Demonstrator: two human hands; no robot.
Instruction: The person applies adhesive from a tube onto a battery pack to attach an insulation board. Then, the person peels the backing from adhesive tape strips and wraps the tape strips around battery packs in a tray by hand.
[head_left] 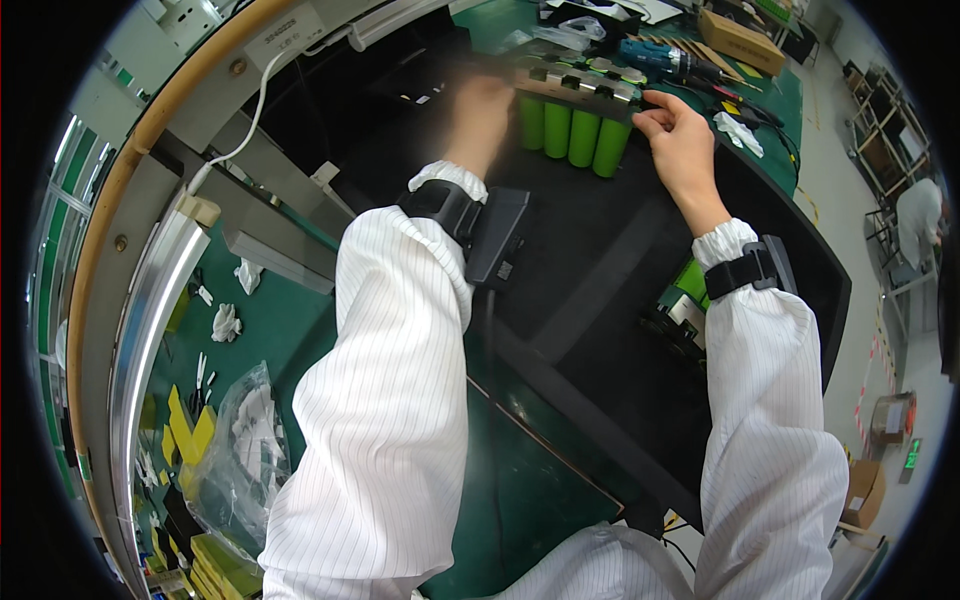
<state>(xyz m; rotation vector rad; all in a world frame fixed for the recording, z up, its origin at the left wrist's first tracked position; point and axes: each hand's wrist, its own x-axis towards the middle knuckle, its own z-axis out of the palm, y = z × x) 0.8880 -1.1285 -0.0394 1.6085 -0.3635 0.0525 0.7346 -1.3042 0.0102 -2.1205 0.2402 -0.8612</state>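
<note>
A pack of several green cylindrical battery cells [574, 130] with metal strips across its top stands on a black mat [600, 260]. My left hand [478, 112], blurred, grips the pack's left end. My right hand [680, 140] pinches the pack's right end with thumb and fingers. Both arms wear white striped sleeves with black wrist devices.
A blue power screwdriver [655, 57] and a cardboard box [740, 40] lie on the green bench behind the pack. More green cells [690, 282] sit under my right forearm. A clear plastic bag [240, 450], white scraps and yellow parts lie at lower left. Another person [920, 215] stands far right.
</note>
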